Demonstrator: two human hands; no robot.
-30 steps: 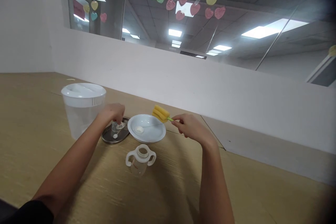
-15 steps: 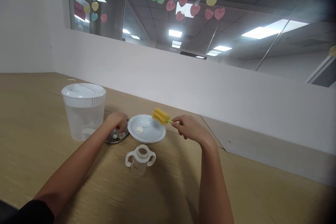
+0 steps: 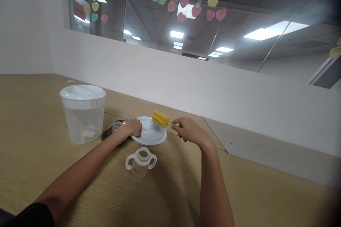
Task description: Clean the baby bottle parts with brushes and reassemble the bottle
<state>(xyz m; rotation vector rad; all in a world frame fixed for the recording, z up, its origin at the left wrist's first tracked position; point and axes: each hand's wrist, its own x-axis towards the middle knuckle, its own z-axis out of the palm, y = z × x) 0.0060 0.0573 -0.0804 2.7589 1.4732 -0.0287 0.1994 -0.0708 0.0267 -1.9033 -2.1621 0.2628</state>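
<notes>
My right hand (image 3: 188,128) pinches the thin green handle of a yellow sponge brush (image 3: 160,118), holding its head over the right rim of a white bowl (image 3: 156,137). Inside that bowl, at its left side, my left hand (image 3: 135,127) has its fingers closed on a small white ring (image 3: 142,133), mostly hidden by them. Beneath my left wrist lies a dark metal tray (image 3: 106,134), partly covered, with a clear dome-shaped cap (image 3: 116,126) on it. Nearer to me stands an open clear baby bottle (image 3: 139,170) with two white handles, upright on the table.
A large translucent bucket (image 3: 83,122) with a white lid stands left of the tray. Behind the wooden table (image 3: 255,184) runs a white wall (image 3: 170,78) with a window above, bearing heart-shaped paper notes.
My left hand has moved right, from the tray into the bowl, to the white ring. The clear cap on the tray is now uncovered. My right hand keeps the sponge brush nearly still.
</notes>
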